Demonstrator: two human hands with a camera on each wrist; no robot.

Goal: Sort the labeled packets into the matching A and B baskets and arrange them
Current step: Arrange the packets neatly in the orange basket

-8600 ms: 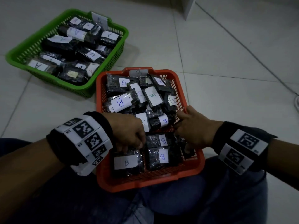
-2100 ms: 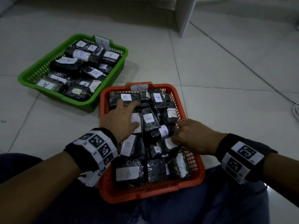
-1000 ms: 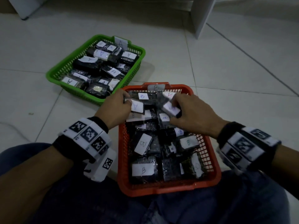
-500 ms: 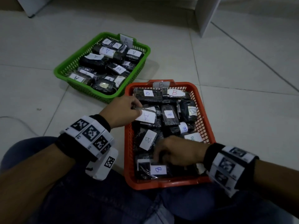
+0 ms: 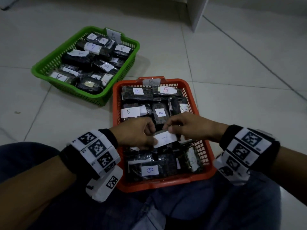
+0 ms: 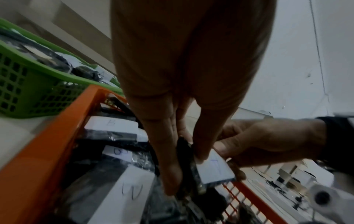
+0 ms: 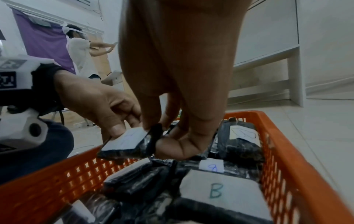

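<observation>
An orange basket (image 5: 204, 155) marked B lies between my knees, packed with several dark packets bearing white B labels. Over its middle both hands hold one dark packet with a white label (image 5: 164, 138) (image 6: 214, 169) (image 7: 130, 141). My left hand (image 5: 141, 135) (image 6: 184, 163) pinches its left end, thumb on the label. My right hand (image 5: 184, 127) (image 7: 162, 136) pinches the other end. A green basket (image 5: 49, 63) marked A, filled with A-labeled packets, stands on the floor at the far left.
White floor tiles surround both baskets. A white furniture leg (image 5: 197, 12) stands at the far right. My legs in jeans (image 5: 182, 205) lie under the orange basket's near edge. A person (image 7: 80, 50) stands far off in the right wrist view.
My left hand came back from the basket's upper left to its middle. My right hand rose from the near end, and both hands now hold one packet between them.
</observation>
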